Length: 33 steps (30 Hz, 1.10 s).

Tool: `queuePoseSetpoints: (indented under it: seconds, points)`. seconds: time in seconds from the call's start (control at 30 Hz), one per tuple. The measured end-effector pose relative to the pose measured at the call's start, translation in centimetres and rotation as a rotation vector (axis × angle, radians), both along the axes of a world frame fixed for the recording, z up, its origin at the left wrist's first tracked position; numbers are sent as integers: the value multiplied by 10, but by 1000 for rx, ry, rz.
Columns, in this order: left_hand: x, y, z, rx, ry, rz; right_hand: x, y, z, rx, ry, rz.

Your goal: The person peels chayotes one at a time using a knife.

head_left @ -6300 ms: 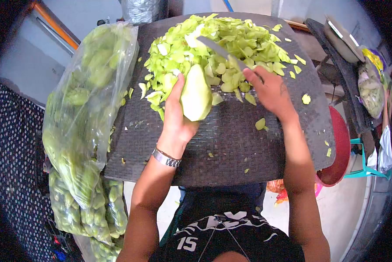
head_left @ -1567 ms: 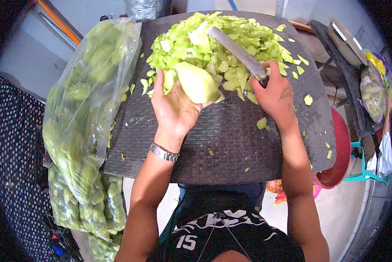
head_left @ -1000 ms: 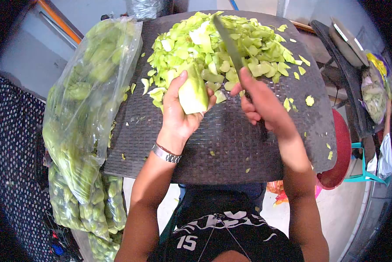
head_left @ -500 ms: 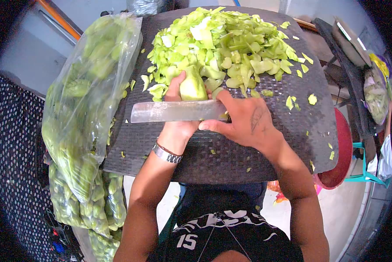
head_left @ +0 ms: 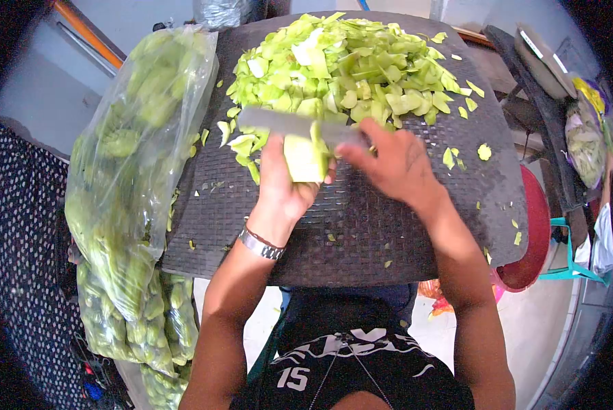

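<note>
Likely firm but slick, the pale green vegetable (head_left: 305, 162) wants — I judge — cupping at its near end; the left hand (head_left: 280, 186) grips it, the right hand (head_left: 392, 164) a knife (head_left: 272, 123).

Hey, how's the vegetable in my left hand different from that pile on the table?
The vegetable is one thick chunk; the pile is many thinner, loose pieces. The vegetable is gripped in your left hand, while the pile lies on the table. Both are pale green.
</note>
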<state>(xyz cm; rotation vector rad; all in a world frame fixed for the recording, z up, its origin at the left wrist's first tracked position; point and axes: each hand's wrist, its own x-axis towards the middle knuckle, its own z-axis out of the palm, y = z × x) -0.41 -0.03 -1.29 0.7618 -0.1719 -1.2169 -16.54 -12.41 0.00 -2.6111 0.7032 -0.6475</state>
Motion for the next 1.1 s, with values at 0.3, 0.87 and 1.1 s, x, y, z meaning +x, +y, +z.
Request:
queuePoseSetpoints:
  seconds: [0.3, 0.87, 1.1]
  points:
    - [0, -5, 7, 59, 4, 52, -1, 2, 13, 315, -29, -72]
    - [-3, -5, 14, 5, -59, -103, -3, -8, 6, 82, -28, -95]
    - [-12, -12, 20, -7, 110, 146, 5, 22, 6, 71, -73, 129]
